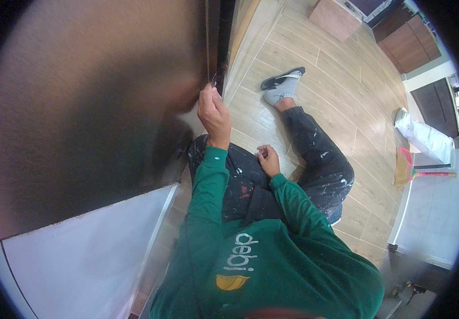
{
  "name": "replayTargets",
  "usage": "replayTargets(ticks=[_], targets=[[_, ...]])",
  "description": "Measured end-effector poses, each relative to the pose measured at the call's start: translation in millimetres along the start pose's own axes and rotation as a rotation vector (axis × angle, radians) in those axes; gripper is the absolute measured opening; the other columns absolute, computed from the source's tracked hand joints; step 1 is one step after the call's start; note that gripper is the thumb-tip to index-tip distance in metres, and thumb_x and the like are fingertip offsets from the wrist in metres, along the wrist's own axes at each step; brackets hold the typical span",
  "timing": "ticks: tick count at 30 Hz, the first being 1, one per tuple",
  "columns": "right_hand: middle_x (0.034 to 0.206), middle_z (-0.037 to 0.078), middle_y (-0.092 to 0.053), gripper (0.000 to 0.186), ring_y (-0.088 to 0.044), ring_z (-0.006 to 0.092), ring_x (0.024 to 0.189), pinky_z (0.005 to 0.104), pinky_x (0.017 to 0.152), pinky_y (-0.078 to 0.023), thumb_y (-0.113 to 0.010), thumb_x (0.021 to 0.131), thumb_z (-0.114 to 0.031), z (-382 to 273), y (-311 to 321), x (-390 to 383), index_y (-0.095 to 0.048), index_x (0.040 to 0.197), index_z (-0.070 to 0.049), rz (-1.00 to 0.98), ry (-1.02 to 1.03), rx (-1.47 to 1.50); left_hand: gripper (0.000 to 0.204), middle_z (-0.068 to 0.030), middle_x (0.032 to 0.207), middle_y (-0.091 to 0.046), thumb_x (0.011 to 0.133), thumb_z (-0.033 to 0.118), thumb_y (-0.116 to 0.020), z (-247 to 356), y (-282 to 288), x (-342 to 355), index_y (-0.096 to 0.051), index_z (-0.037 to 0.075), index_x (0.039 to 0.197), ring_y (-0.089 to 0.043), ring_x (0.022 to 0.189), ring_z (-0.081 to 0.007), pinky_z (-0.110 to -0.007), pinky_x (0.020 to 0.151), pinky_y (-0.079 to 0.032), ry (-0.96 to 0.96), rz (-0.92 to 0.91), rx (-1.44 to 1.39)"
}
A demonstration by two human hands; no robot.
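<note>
My left hand [214,114] is raised to the edge of a large dark brushed panel [91,122], its fingers pinched together. A small thin shiny piece [214,81] sticks out past the fingertips, against the dark edge strip; its exact kind is too small to tell. Lower down, my right hand [270,161] rests by my thigh with fingers curled and thumb against them. Something whitish shows at those fingertips, but I cannot make out what it is. Both arms wear green sleeves.
My bent leg in paint-spotted dark trousers [322,159] and a slippered foot [284,85] lie on wood-look floor tiles [346,101]. A white cabinet face [91,255] stands below the panel. To the right are a white bag [426,138], a broom [405,167] and a wooden box [336,20].
</note>
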State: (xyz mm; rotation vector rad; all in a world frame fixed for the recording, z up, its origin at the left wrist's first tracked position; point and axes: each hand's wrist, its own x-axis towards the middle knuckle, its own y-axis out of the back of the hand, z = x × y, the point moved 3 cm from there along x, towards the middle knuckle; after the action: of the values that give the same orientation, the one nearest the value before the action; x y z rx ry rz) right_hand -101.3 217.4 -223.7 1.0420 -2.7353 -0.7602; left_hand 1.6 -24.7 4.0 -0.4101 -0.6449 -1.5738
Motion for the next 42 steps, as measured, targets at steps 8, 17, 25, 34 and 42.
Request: replayTargets(ticks=[8, 17, 25, 34, 42], targets=[[0.085, 0.009, -0.064, 0.022, -0.062, 0.0197, 0.076, 0.0338, 0.072, -0.053, -0.075, 0.084, -0.004, -1, 0, -2, -0.066, 0.104, -0.001, 0.002, -0.003, -0.003, 0.018, -0.0245, 0.1, -0.067, 0.104, 0.005, -0.054, -7, 3, -7, -0.064, -0.005, 0.115, -0.066, 0.092, -0.0441, -0.05, 0.078, -0.051, -0.041, -0.006, 0.062], [0.085, 0.008, -0.063, 0.023, -0.062, 0.0189, 0.077, 0.0332, 0.073, -0.053, -0.075, 0.084, -0.003, 0, -1, -2, -0.066, 0.106, -0.002, 0.005, 0.015, -0.018, 0.018, -0.0233, 0.1, -0.067, 0.105, 0.004, -0.053, -15, 1, -16, -0.064, -0.004, 0.116, -0.066, 0.091, -0.0437, -0.05, 0.077, -0.051, -0.036, 0.002, 0.038], [0.086, 0.009, -0.064, 0.023, -0.062, 0.0197, 0.077, 0.0338, 0.073, -0.053, -0.075, 0.084, -0.002, 7, -2, 0, -0.066, 0.105, -0.001, -0.01, -0.054, -0.005, 0.017, -0.0241, 0.099, -0.066, 0.105, 0.005, -0.053, -17, 0, -16, -0.064, -0.004, 0.116, -0.065, 0.09, -0.0449, -0.05, 0.077, -0.051, -0.072, 0.033, 0.047], [0.091, 0.01, -0.065, 0.027, -0.064, 0.0196, 0.08, 0.0341, 0.074, -0.054, -0.075, 0.086, -0.004, 7, -1, -2, -0.065, 0.11, 0.0, -0.008, -0.031, -0.006, 0.017, -0.0222, 0.095, -0.065, 0.105, 0.006, -0.053, -29, 0, -23, -0.063, -0.004, 0.114, -0.065, 0.088, -0.0414, -0.049, 0.078, -0.051, 0.08, -0.101, 0.016], [0.113, 0.008, -0.069, 0.032, -0.066, 0.0172, 0.105, 0.0317, 0.088, -0.054, -0.061, 0.106, -0.022, -125, -11, 10, -0.059, 0.131, -0.002, -0.103, 0.014, 0.354, 0.021, -0.0223, 0.113, -0.066, 0.105, 0.008, -0.054, -2, 20, -39, -0.066, -0.006, 0.117, -0.063, 0.104, -0.038, -0.046, 0.091, -0.049, 0.086, 0.003, -0.138]])
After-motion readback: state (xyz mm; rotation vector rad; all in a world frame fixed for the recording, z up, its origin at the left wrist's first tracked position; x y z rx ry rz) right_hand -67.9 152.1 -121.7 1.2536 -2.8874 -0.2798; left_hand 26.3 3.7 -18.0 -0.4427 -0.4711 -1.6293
